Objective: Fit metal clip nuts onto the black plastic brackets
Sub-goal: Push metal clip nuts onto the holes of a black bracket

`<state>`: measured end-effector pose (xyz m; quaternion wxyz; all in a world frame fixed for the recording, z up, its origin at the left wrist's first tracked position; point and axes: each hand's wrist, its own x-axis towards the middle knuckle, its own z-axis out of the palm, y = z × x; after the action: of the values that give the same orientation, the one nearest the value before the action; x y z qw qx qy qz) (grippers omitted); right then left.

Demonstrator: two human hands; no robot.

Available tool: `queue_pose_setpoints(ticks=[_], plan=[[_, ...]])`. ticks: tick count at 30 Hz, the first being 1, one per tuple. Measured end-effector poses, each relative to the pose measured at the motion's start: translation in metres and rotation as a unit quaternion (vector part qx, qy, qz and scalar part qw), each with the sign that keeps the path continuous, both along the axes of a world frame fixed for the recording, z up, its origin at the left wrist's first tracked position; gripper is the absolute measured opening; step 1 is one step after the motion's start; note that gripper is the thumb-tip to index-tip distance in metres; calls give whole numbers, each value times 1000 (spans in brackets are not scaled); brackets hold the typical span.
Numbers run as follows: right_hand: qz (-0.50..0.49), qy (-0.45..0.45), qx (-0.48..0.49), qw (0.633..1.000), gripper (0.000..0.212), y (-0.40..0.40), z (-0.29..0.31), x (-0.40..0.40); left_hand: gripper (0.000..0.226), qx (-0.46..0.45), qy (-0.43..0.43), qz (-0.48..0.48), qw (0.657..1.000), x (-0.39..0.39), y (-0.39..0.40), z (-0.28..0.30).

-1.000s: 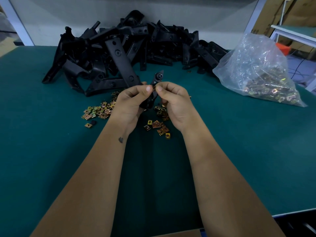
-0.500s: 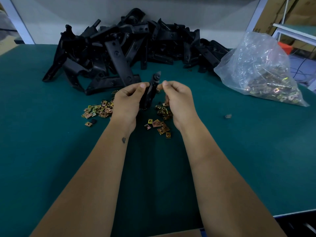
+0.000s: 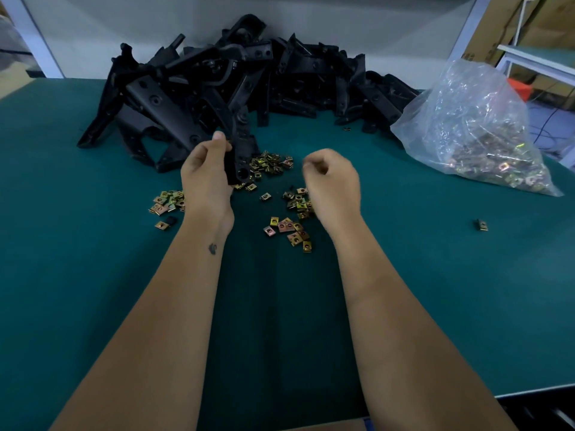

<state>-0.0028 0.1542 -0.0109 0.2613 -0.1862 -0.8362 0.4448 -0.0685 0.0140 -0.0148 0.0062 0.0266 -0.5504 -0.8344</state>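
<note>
**Bracket held, next nut to pick**

The left hand point(image 3: 207, 175) grips a stiff, light black plastic bracket point(image 3: 240, 150) upright above the bench point(image 3: 93, 275). The right hand point(image 3: 331, 178) is curled, seemingly empty. Small, slippery clip nuts point(image 3: 287, 227) lie beneath; pinch one by its edges.

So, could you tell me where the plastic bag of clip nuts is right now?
In the head view the plastic bag lies far right on the green table, beside the bracket pile.

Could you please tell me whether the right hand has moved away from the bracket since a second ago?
Yes. The right hand has drawn off rightward from the bracket, now above the loose clip nuts.
</note>
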Motion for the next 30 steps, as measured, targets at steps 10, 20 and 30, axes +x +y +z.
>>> queue_pose_setpoints(ticks=[10, 20, 30], plan=[[117, -104, 299, 941, 18, -22, -15, -9, 36, -17, 28, -21, 999, 0, 2, -4], [59, 59, -134, 987, 10, -14, -2, -5, 18, 36, 34, -64, 997, 6, 2, -2], [174, 156, -405, 884, 28, -9, 0, -6, 25, 113, 4, -187, 976, 14, 9, 1]])
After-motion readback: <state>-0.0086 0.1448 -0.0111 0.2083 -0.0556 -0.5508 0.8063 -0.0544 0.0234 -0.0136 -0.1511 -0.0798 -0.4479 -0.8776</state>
